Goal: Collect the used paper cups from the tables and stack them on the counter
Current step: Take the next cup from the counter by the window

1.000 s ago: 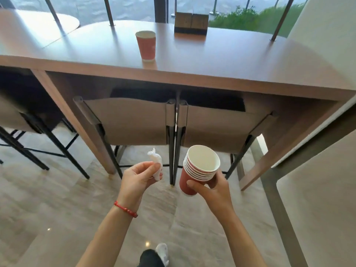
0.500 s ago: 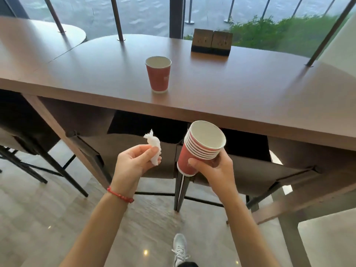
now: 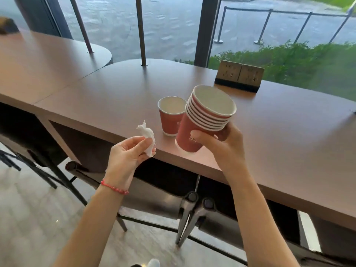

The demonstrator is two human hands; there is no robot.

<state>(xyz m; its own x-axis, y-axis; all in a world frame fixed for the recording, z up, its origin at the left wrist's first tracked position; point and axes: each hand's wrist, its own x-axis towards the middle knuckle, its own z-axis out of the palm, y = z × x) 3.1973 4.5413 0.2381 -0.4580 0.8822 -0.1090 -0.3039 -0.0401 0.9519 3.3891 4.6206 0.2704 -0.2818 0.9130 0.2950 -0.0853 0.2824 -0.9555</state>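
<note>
A single red paper cup (image 3: 169, 120) stands upright near the front edge of the brown table (image 3: 269, 132). My right hand (image 3: 221, 145) grips a tilted stack of several nested red cups (image 3: 204, 120), held just right of the single cup and partly in front of it. My left hand (image 3: 127, 157), with a red bracelet at the wrist, pinches a crumpled white tissue (image 3: 147, 135) left of the cup, just off the table's front edge.
A wooden socket block (image 3: 238, 76) sits at the table's far edge by the window. Thin metal posts (image 3: 141, 35) rise from the tabletop. A second table (image 3: 38, 60) adjoins on the left. Chairs (image 3: 173, 201) are tucked under the table.
I have stepped closer to the table. Both hands rose and moved forward, and the cup stack now sits beside the single cup above the tabletop.
</note>
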